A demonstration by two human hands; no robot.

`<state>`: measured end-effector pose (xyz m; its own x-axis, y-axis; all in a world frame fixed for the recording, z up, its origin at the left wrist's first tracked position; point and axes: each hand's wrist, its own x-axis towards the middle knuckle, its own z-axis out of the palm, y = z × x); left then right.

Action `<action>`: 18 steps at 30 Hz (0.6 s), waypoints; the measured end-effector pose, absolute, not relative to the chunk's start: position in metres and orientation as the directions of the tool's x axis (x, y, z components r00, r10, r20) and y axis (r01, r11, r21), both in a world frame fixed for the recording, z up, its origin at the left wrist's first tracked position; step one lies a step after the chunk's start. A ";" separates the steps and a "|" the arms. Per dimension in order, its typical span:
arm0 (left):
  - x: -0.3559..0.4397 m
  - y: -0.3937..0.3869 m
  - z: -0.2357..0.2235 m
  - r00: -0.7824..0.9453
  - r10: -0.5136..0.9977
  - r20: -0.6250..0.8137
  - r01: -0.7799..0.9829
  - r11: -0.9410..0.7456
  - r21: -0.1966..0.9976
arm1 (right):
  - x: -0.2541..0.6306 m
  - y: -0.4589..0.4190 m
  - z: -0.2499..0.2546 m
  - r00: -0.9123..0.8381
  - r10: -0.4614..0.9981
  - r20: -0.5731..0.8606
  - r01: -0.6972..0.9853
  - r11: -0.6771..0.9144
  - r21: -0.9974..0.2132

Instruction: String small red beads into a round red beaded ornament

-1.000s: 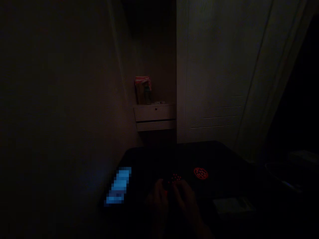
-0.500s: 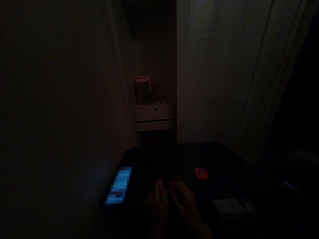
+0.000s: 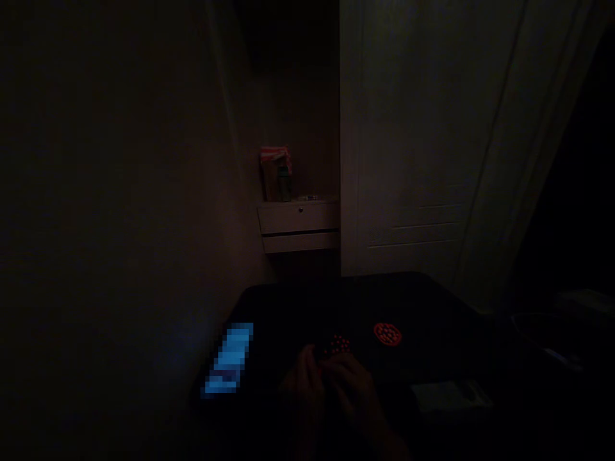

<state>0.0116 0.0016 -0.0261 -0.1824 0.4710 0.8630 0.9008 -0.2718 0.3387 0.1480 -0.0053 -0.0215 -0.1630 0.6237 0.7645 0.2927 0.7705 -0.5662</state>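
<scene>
In very dim light my left hand (image 3: 305, 379) and my right hand (image 3: 352, 386) meet at the fingertips over the dark table. Both are closed, fingers pinched together; what they hold is hidden in the dark. Just beyond the fingertips lies a loose group of small red pieces (image 3: 340, 344), too small to name. Farther right sits a round red-rimmed dish (image 3: 387, 334) with several small red pieces inside its rim.
A lit phone-like screen (image 3: 228, 360), blurred out, lies at the left edge of the dark table (image 3: 298, 301). A pale flat box (image 3: 451, 396) is at the front right. Behind stand a drawer unit (image 3: 300, 221) with a striped bag (image 3: 275, 153) on top, and a pale panel (image 3: 408, 141).
My right hand has drawn slightly down and left, its fingertips closer to the left hand's. The red bit that showed between the hands is now hidden. The picture is darker.
</scene>
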 end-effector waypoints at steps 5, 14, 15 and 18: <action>0.013 0.001 -0.024 -0.195 0.491 0.849 0.886 -0.283 0.367 | 0.148 -0.007 -0.022 -0.182 0.649 0.739 0.289 0.753 -0.590; 0.012 0.000 -0.023 -0.180 0.469 0.864 0.890 -0.296 0.346 | 0.148 -0.008 -0.017 -0.156 0.627 0.763 0.327 0.762 -0.559; 0.012 0.000 -0.023 -0.179 0.470 0.864 0.888 -0.301 0.348 | 0.148 -0.007 -0.016 -0.154 0.624 0.766 0.330 0.764 -0.555; 0.010 0.000 -0.024 -0.178 0.465 0.867 0.878 -0.323 0.353 | 0.148 -0.006 -0.017 -0.160 0.627 0.763 0.328 0.762 -0.558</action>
